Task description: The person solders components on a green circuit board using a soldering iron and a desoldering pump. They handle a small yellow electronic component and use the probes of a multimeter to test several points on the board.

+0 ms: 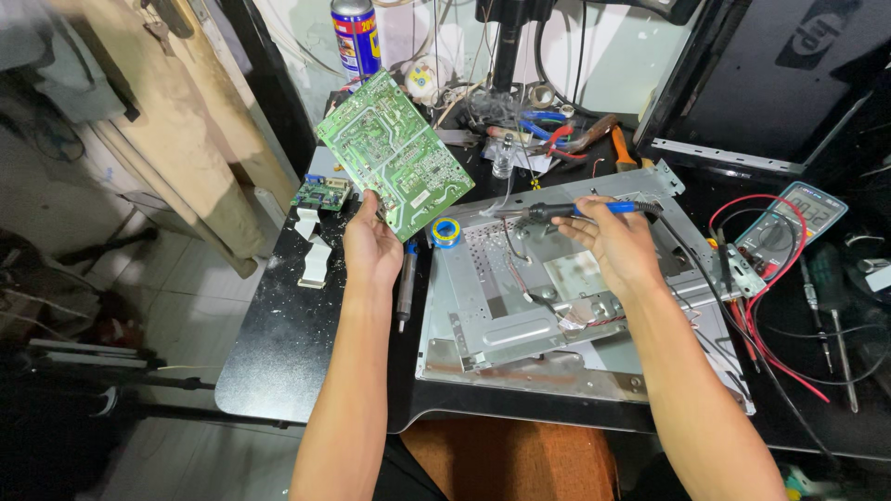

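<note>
Holding a green circuit board (pixel 394 153) up by its lower corner, the left hand (pixel 371 243) pinches the edge between thumb and fingers, so the board stands tilted above the back-left part of the dark worktop (pixel 288 343). The right hand (pixel 613 243) is closed in a pen-style grip on a blue-handled soldering iron (pixel 580 211), whose tip points left toward the board but stays apart from it, over the grey metal monitor chassis (pixel 520 315) lying flat in front of the person.

Risk, judged from this view: the iron's cord (pixel 691 260) trails back across the chassis among loose red leads (pixel 770 343), and a snag there could jerk the tip. A single-corner hold leaves the board free to swing or slip if pressed by the iron. The tip also hovers near a small roll of blue and yellow tape (pixel 446 232) and thin wires (pixel 520 269) on the chassis, which heat could mar.

Both forearms reach forward from the bottom of the frame, the left wrist cocked up with the palm toward the board, the right wrist bent inward with the knuckles on top. A multimeter (pixel 794 223) sits at the right edge, a spray can (pixel 356 35) stands at the back, and a smaller green board (pixel 321 193) lies left of the raised one.
</note>
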